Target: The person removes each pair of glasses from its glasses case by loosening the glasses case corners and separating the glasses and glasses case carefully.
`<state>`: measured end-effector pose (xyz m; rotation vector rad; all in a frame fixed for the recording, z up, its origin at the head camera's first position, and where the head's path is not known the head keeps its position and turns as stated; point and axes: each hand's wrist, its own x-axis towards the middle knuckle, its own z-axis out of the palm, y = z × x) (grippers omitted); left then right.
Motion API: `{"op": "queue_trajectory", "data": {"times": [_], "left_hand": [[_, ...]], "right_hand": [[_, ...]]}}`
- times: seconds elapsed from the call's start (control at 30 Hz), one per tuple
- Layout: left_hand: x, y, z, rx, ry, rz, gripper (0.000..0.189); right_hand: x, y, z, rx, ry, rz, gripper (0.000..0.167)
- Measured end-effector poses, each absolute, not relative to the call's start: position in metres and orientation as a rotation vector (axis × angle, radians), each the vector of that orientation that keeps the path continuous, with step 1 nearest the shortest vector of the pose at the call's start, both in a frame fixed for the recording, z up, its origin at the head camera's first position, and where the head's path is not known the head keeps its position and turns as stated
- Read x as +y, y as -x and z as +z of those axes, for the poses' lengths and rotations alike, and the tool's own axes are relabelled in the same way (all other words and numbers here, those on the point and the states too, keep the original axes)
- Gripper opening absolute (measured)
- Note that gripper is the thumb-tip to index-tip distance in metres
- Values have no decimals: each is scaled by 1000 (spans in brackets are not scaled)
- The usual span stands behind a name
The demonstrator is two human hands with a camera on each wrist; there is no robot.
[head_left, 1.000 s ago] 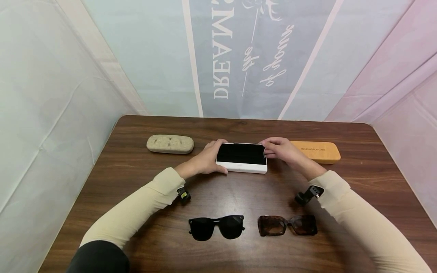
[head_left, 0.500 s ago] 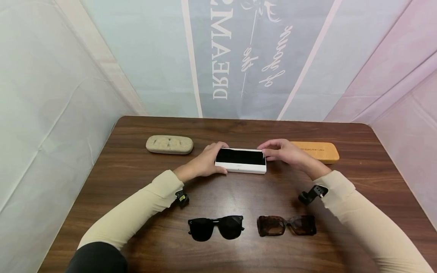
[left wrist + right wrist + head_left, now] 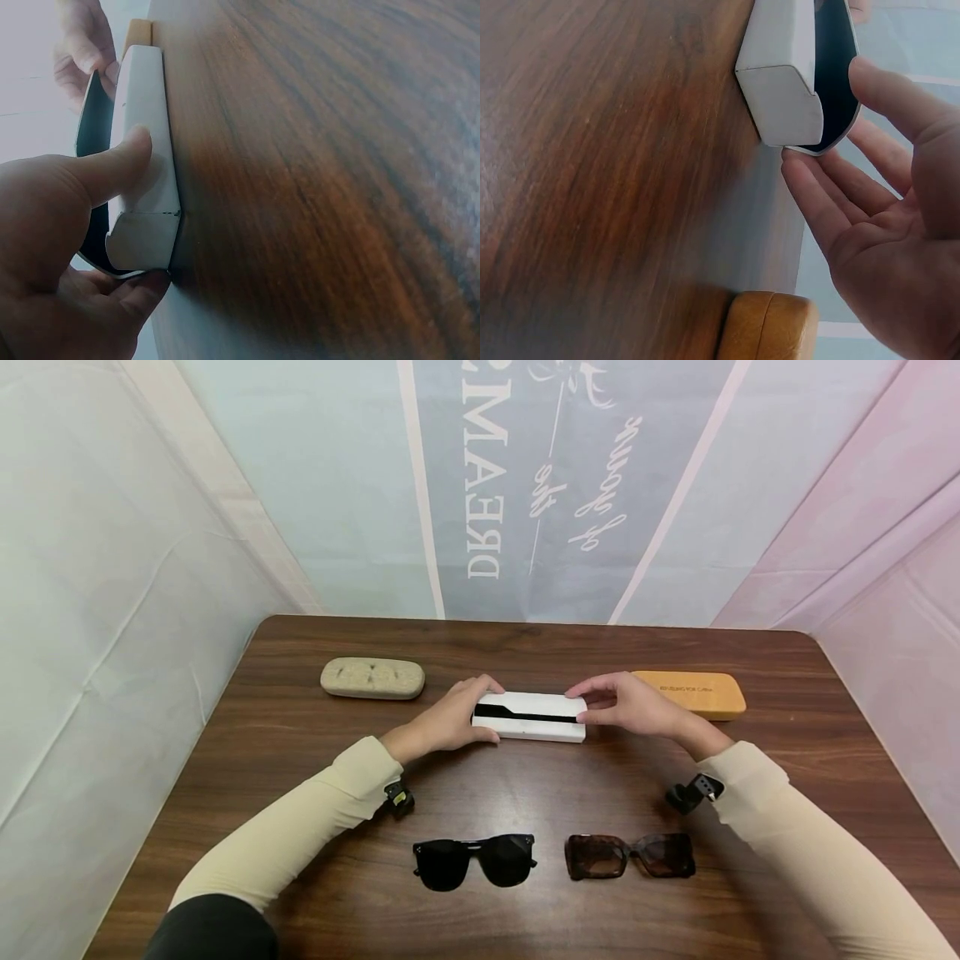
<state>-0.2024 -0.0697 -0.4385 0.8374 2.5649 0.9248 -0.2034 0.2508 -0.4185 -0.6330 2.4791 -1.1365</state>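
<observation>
A white glasses case [image 3: 531, 731] with a black lining lies on the table, its lid [image 3: 547, 702] partly folded over and a dark gap left along the front. My left hand [image 3: 448, 718] grips the left end, thumb on the front wall and fingers behind, as the left wrist view shows. At the other end my right hand [image 3: 633, 703] holds the lid, thumb on its edge and fingers at the back lower side. Black sunglasses [image 3: 474, 862] and brown tortoiseshell sunglasses [image 3: 630, 857] lie nearer the front. The inside of the case is mostly hidden by its lid.
A beige patterned glasses case [image 3: 372, 678] lies to the left of the white one. Behind my right hand is a yellow-orange case [image 3: 705, 695] with print on top. The wooden table [image 3: 525, 643] ends at a printed cloth backdrop [image 3: 517, 485].
The white case's lid has swung forward and down, narrowing the black opening to a strip. My right hand has moved slightly toward the front with it. The left hand stays at its end.
</observation>
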Motion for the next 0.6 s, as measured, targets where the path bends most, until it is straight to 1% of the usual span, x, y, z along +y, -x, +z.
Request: {"op": "queue_trajectory", "data": {"times": [0.17,0.4,0.6], "left_hand": [[-70,203,-439,2568,-855,928,60],[-70,203,-440,2588,-893,898,56],[-70,202,-441,2607,-909,886,54]], "right_hand": [[250,201,-419,2497,643,-1098,39],[246,197,-417,2634,819,-937,38],[244,195,-417,2656,858,-900,40]]}}
